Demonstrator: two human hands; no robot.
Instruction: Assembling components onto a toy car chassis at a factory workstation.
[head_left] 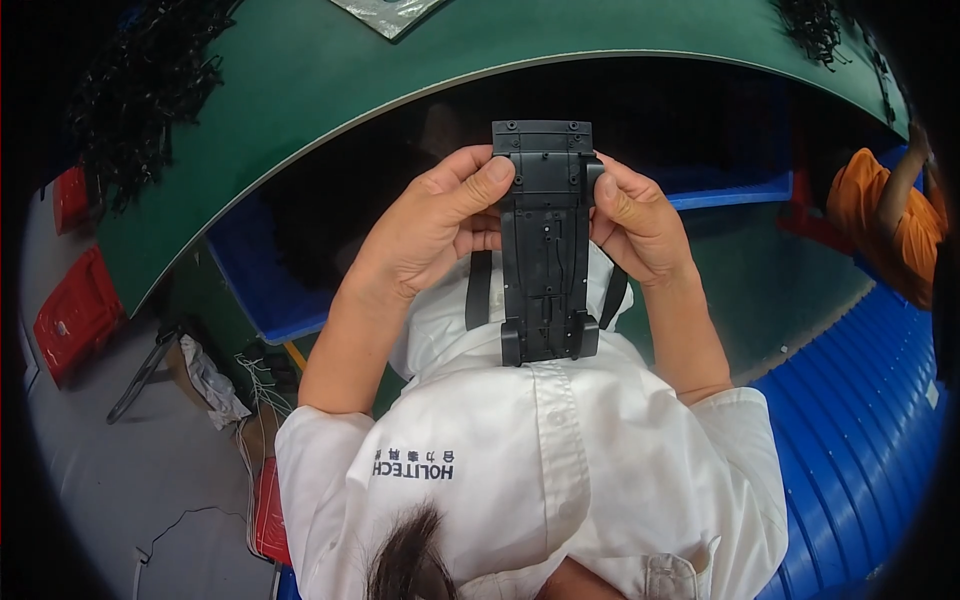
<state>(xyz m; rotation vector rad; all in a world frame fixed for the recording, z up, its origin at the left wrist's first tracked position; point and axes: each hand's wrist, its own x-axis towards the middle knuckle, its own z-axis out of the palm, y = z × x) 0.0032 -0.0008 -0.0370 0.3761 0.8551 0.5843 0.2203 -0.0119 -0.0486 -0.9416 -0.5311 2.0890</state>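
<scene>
A long black moulded plastic part point(545, 240) is held up in front of my chest, its far end wider and its near end resting close to my shirt. Small screw holes and ribs show on its face. My left hand point(450, 205) grips its left edge near the far end, thumb on top and fingers behind. On the opposite edge my right hand point(640, 215) pinches it the same way, thumb beside a raised tab. Two black straps hang behind the part, one on each side; I cannot tell whether they belong to it.
A green table point(290, 60) curves across the far side, with a heap of black parts point(140, 110) at left and a smaller pile point(810, 30) at right. Blue crates point(262, 290) stand beneath. Red stools point(75, 315) are at left. A person in orange point(870, 200) is at right.
</scene>
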